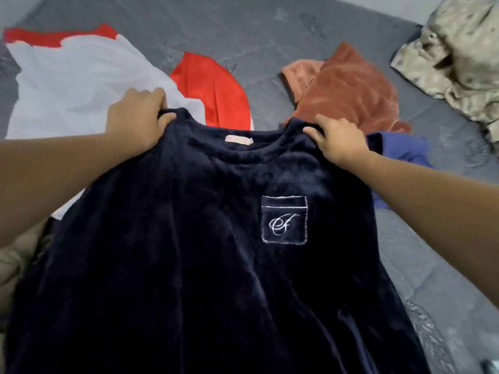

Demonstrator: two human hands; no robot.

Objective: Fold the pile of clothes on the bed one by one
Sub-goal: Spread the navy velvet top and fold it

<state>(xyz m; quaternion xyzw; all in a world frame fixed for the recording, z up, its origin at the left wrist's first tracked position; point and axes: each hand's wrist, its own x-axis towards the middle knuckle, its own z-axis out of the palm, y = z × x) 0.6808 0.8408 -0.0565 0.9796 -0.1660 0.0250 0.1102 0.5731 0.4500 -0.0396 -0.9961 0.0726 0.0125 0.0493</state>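
Head view: navy fleece top (205,252) held up over the near edge of the bed (270,31), pocket side facing the camera. Left hand (137,117) grip clenched on one shoulder, right hand (337,139) grip clenched on the other; garment hangs below both grips. Rust garment (348,90) lies beyond, mid-bed.

Both bare forearms reach forward from the lower corners of the view and converge toward the navy top (205,252). The left hand (137,114) sits at the top's left shoulder, beside the neckline, knuckles up, fingers curled over the fabric edge and gripping it. The right hand (336,139) sits at the top's right shoulder, on the other side of the neckline, fingers bent and pinching the cloth there.
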